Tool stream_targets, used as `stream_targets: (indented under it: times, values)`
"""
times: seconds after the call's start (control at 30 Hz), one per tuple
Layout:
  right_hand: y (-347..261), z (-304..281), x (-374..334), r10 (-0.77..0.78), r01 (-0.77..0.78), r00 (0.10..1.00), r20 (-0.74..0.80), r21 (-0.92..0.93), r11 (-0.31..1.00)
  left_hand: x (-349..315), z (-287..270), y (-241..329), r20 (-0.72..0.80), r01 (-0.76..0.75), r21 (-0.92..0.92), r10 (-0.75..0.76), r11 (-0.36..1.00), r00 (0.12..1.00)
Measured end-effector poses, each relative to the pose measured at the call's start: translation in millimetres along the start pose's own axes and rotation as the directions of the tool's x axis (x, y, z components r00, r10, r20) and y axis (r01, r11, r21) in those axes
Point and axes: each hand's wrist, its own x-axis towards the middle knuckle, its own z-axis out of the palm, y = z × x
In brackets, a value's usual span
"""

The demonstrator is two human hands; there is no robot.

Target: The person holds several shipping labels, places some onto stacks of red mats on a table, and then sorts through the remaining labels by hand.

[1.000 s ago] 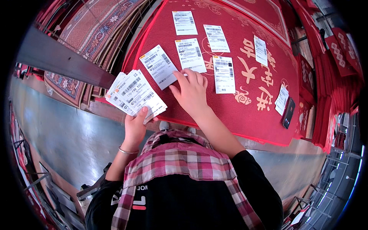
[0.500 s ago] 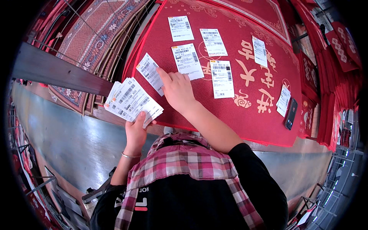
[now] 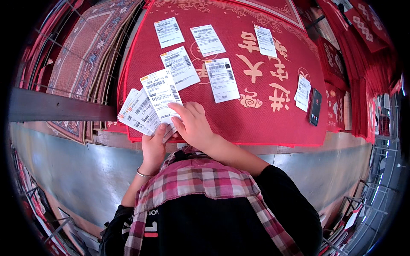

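My left hand point(image 3: 154, 143) is closed around a fanned bundle of white shipping labels point(image 3: 137, 112) near the front left edge of a red mat point(image 3: 265, 126). Over the bundle lies a single shipping label point(image 3: 161, 90), its lower edge pinched by my right hand point(image 3: 195, 124). The forefinger rests on its printed face. Beyond my hands, several more labels are spread on the mat: one label point(image 3: 180, 68) just past the held one, another label point(image 3: 222, 80) to its right, and others farther back.
A black phone point(image 3: 315, 107) lies at the mat's right side beside a small group of labels point(image 3: 303, 93). Stacked patterned rugs point(image 3: 92, 64) stand at the left behind a grey metal beam point(image 3: 64, 106). Red mats point(image 3: 363, 115) are piled at the right.
The label under my right forefinger has come off the mat and now lies over the bundle, held by my right hand. My view has shifted, so the mat's contents appear farther left.
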Motion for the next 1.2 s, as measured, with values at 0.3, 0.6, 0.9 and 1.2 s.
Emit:
stream_targets:
  times: [0.3,0.6,0.9,1.2]
  values:
    - [10,-37,-25,0.010,-0.009,1.000,0.017,-0.047,0.999,9,14,-8,-0.018,-0.019,0.006,0.019,1.000,1.000]
    - [30,-72,-50,0.220,-0.219,0.975,0.008,0.151,0.964,1,9,-4,-0.081,-0.061,0.057,0.066,0.996,0.995]
    - [32,-73,-42,0.443,-0.618,0.786,0.432,0.521,0.589,-21,38,-10,0.116,-0.140,0.409,0.101,0.902,0.988]
    - [23,-68,-62,0.532,-0.649,0.757,0.378,0.523,0.552,-32,21,-32,0.251,-0.022,0.277,-0.050,0.961,0.967]
